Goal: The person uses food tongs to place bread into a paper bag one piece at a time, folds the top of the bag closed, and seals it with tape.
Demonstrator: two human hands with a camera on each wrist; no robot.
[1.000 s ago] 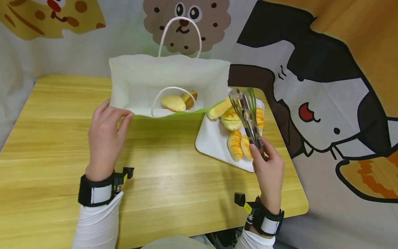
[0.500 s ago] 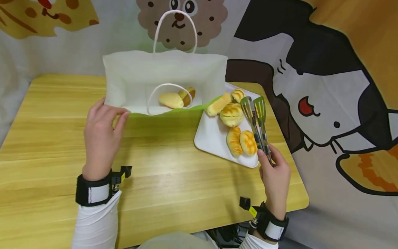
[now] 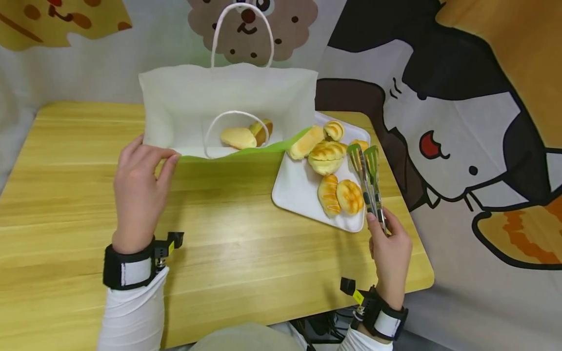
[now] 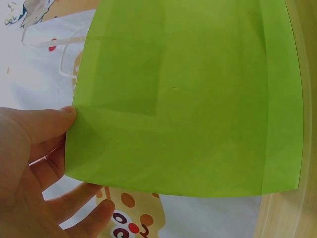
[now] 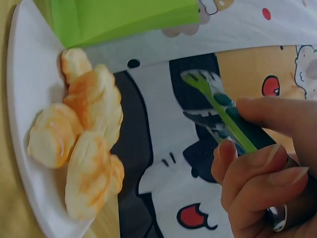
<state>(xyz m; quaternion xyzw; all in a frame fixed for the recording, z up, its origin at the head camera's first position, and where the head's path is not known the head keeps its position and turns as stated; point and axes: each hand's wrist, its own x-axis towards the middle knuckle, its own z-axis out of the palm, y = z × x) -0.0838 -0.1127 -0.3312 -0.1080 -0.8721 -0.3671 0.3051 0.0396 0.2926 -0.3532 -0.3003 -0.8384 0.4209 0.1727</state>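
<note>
My left hand (image 3: 141, 190) pinches the near left edge of a paper bag (image 3: 184, 97), green outside and white inside, between thumb and fingers. The bag stands with its mouth towards me, and two bread rolls (image 3: 238, 138) lie inside it. In the left wrist view the bag's green side (image 4: 198, 124) fills the middle. My right hand (image 3: 391, 253) grips metal tongs (image 3: 369, 185), whose slotted heads are apart with nothing between them. They hover over the right part of a white tray (image 3: 290, 195) holding several breads, among them a round bun (image 3: 350, 197) and a striped roll (image 3: 329, 195).
The wooden table (image 3: 219, 263) spreads in front of the bag and tray. Behind it hangs a cloth with cartoon animals (image 3: 448, 146). The bag's white rope handle (image 3: 215, 34) stands up at the back, and the front handle (image 3: 210, 126) arches across the mouth.
The tongs have moved right and down from above the middle of the tray, uncovering more breads. My left hand keeps its hold on the bag. The whole view has shifted slightly.
</note>
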